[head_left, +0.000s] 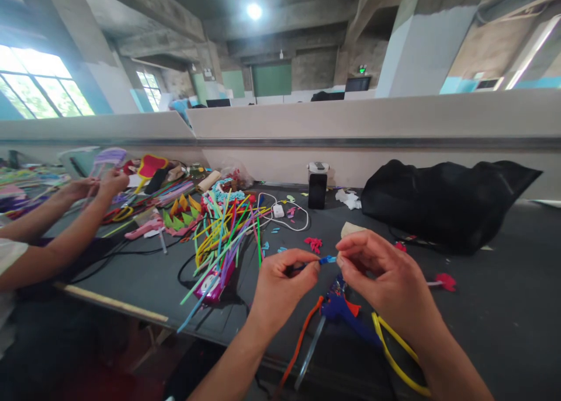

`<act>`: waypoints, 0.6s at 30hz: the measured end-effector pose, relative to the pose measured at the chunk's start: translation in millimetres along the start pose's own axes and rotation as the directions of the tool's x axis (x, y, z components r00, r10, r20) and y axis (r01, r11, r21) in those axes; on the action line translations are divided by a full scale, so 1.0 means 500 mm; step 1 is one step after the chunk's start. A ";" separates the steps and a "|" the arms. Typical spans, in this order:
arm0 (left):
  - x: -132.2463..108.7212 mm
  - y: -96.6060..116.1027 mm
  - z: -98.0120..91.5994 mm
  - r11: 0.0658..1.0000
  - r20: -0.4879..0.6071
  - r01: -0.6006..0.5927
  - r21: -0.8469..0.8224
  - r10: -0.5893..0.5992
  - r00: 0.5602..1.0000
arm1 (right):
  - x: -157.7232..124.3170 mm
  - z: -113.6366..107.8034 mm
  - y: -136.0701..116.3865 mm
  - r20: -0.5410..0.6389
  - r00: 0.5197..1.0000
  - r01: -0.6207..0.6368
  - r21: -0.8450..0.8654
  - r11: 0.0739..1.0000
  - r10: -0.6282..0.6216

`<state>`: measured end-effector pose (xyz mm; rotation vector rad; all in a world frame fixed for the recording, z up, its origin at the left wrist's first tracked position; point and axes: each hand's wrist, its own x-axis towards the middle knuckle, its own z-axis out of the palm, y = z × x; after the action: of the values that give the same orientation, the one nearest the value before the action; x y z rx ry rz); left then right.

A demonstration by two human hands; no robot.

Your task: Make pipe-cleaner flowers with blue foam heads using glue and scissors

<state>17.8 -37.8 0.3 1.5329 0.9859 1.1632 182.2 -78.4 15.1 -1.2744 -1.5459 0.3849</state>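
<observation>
My left hand (284, 281) pinches one end of a short blue pipe cleaner piece (326, 260), dark blue with a light blue tip. At its other end, the thumb and fingertips of my right hand (383, 266) are pressed together on the light blue tip. Just below my hands lies a blue glue gun (344, 310), with a clear glue stick (312, 351) jutting from it toward me. An orange strand (302, 336) runs beside the glue stick. Yellow scissor-like handles (401, 351) show partly behind my right wrist. Small red pieces (313, 245) lie just beyond my hands.
A heap of coloured pipe cleaners (223, 231) and a purple box (214, 284) are left of my hands. A black bag (442, 202) sits at the back right, near a dark upright device (317, 190). A white cable (302, 225) loops behind. Another person's hands (111, 182) work at far left.
</observation>
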 end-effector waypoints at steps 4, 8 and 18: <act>0.001 0.001 0.000 1.000 -0.004 -0.001 -0.003 0.001 1.000 | 0.001 0.000 0.001 0.006 1.000 0.002 0.004 1.000 -0.002; 0.001 0.000 -0.001 1.000 -0.003 0.011 -0.015 -0.011 1.000 | 0.003 0.001 0.005 0.012 1.000 -0.009 0.013 1.000 0.008; 0.003 -0.006 -0.006 0.987 0.050 0.084 -0.136 -0.078 0.996 | 0.002 0.000 0.000 0.006 0.999 -0.050 0.013 0.999 0.050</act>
<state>15.2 -34.9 -1.8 1.3907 0.9105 1.1120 182.5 -77.4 15.4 -1.3045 -1.5167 0.4302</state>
